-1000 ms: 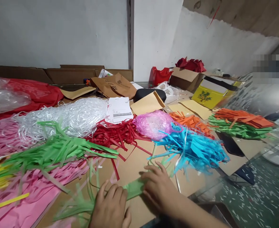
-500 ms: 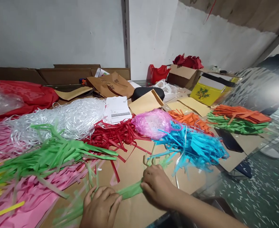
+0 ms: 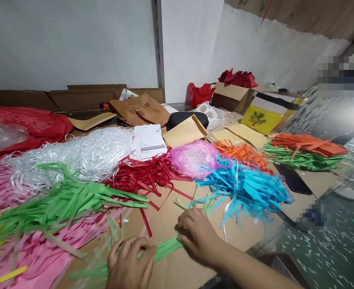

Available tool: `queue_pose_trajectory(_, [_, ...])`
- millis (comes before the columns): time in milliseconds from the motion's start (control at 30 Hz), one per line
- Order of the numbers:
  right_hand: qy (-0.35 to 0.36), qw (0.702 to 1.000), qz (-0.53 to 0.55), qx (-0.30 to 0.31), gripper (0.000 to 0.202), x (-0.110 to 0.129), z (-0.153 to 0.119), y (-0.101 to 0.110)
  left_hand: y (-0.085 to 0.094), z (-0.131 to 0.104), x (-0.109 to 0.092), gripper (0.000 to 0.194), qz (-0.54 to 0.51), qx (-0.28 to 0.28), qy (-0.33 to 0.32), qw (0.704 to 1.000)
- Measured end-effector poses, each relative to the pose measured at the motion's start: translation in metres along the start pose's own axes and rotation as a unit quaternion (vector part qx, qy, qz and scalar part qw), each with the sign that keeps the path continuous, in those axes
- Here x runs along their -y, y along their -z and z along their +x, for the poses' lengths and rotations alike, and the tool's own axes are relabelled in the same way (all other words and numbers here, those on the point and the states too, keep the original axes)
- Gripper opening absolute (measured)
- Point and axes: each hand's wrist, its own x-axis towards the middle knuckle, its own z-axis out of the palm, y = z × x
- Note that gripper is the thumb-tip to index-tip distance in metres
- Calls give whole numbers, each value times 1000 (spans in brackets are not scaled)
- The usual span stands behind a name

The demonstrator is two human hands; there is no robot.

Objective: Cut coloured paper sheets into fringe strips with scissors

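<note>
A bundle of light green strips (image 3: 168, 248) lies over the brown cardboard near the front edge, stretched between my two hands. My left hand (image 3: 131, 263) is closed around its left part, with loose strip ends fanning out blurred to the left. Fingers of my right hand (image 3: 198, 237) are wrapped round the right part, and pale ends stick out beyond them. A larger green strip pile (image 3: 74, 196) rests on pink strips (image 3: 56, 245) at the left. Blue strips (image 3: 249, 188), tied with a white ribbon, lie beyond my right hand.
Behind are white stringy filler (image 3: 95, 154), red strips (image 3: 143, 172), a pink net bag (image 3: 193, 158) and a white paper (image 3: 149, 141). Orange and green strips (image 3: 308, 150) lie at the right, near a yellow box (image 3: 259, 114). A blurred person (image 3: 339, 108) is at the far right.
Both hands keep hold of the green bundle and have barely moved. The bundle's left ends have shifted slightly. The view has tilted a little.
</note>
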Motion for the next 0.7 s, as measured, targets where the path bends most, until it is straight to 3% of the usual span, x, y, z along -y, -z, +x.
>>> queue_pose_trajectory(100, [160, 984, -73, -8, 14, 2, -4, 5, 3, 2, -11, 27, 7, -8, -23, 1000])
queue_pose_trajectory(167, [197, 971, -135, -24, 6, 2, -3, 6, 4, 6, -19, 21, 17, 1, -35, 999])
queue_pose_trajectory(233, [193, 970, -147, -28, 10, 1, 2, 4, 6, 12, -24, 20, 19, 14, -39, 999])
queue_pose_trajectory(500, [117, 990, -41, 71, 5, 4, 24, 18, 5, 22, -28, 20, 13, 2, -36, 999])
queue_pose_trajectory(633, [102, 992, -56, 58, 13, 19, 21, 23, 2, 20, -30, 30, 58, -18, -46, 997])
queue_pose_trajectory(700, [132, 985, -105, 39, 20, 27, 17, 16, 1, 18, -30, 35, 81, -26, -57, 995])
